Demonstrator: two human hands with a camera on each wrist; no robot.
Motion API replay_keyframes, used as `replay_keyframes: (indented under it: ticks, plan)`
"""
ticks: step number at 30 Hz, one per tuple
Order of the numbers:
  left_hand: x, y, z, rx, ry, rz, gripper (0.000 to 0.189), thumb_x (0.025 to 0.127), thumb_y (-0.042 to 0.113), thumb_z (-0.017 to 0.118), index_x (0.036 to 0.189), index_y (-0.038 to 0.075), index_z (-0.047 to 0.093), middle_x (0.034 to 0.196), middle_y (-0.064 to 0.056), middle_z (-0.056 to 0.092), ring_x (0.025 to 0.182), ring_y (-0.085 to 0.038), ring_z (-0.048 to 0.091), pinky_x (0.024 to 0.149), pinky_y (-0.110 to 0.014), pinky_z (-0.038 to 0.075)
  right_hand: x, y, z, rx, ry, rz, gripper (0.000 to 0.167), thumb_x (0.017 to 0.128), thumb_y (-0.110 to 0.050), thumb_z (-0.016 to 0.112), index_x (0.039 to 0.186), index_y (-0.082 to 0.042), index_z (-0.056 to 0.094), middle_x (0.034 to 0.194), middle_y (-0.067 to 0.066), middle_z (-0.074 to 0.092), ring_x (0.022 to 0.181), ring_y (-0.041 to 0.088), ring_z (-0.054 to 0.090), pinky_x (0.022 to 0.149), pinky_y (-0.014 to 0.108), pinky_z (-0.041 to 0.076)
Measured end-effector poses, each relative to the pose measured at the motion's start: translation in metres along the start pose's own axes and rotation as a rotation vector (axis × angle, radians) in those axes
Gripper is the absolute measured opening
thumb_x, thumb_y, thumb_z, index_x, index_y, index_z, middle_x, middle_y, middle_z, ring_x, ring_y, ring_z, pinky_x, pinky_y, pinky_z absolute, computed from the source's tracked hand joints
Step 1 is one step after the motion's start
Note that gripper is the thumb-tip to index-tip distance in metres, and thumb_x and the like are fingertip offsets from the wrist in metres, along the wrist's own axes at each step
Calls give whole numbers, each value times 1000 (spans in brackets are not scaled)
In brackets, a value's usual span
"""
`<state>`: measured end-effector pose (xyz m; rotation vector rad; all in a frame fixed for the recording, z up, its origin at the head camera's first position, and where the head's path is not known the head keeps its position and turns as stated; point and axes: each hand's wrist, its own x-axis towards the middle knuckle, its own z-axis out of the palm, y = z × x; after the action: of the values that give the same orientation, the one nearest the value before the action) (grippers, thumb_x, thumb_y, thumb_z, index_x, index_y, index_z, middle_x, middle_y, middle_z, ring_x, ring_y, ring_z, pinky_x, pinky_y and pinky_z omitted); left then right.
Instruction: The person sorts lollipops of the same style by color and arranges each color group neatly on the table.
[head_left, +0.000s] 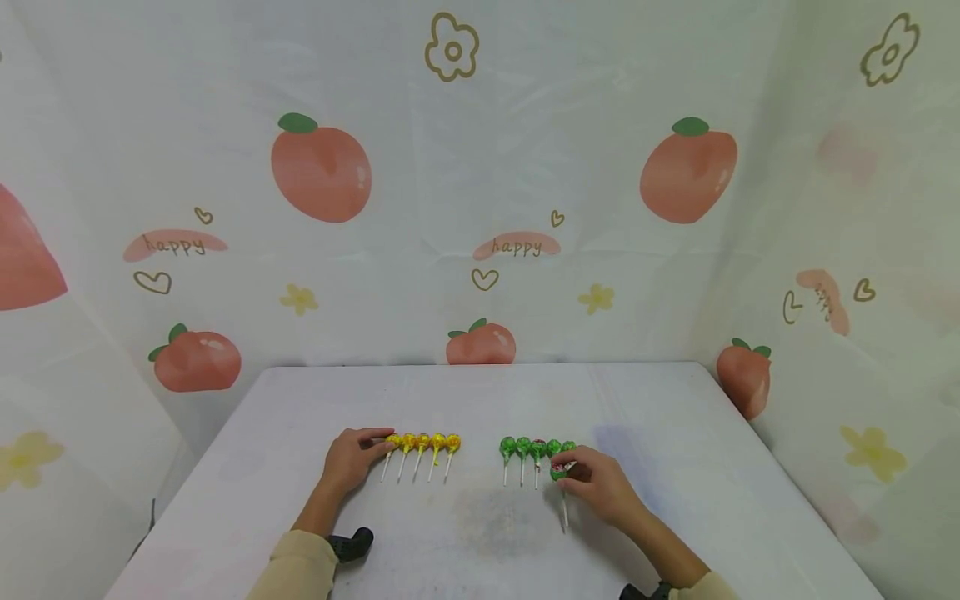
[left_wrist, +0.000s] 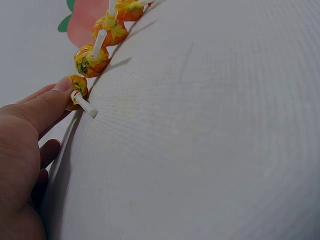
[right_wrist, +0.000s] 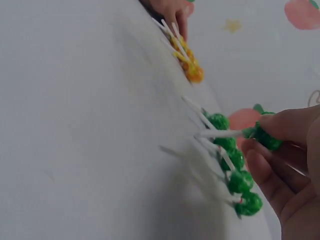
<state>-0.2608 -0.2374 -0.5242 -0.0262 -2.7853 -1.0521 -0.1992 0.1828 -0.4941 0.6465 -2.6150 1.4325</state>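
Note:
Several yellow-wrapped lollipops [head_left: 423,441] lie in a row on the table, their white sticks toward me. At the left end of that row, my left hand [head_left: 350,461] pinches the head of the outermost yellow lollipop [left_wrist: 78,85] between thumb and fingers. To the right lies a row of green-wrapped lollipops [head_left: 522,447]. My right hand [head_left: 606,485] pinches another green lollipop [right_wrist: 270,139] by its head, raised over the table near the right end of the green row. Its white stick [right_wrist: 222,133] points away from the fingers, and the hand partly covers the row's end in the head view.
The white table [head_left: 480,533] reaches back to a patterned cloth wall [head_left: 420,300] printed with fruit and flowers. A gap of bare tabletop separates the yellow and green rows. A black strap-on device [head_left: 352,545] sits at my left wrist.

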Motion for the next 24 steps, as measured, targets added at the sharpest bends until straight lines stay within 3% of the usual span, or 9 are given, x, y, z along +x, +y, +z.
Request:
replay_keyframes:
  ticks: [12,24]
  plan:
    - [1,0,-1,1,-2,11,27,87,25,74,112,16,75,104,-8,66,99,-31,58,84,-50,45,7,27,-23,-128,203,94,27,78,0,78,104,-6,72,93,1,69,78,14,63,68,28,51]
    - [1,-1,0,7,-4,5,27,87,25,74,112,16,75,103,-8,66,98,-30,58,84,-49,46,17,54,-29,-149,178,227,25,82,-3,75,107,-4,71,96,4,68,85,20,63,74,35,50]
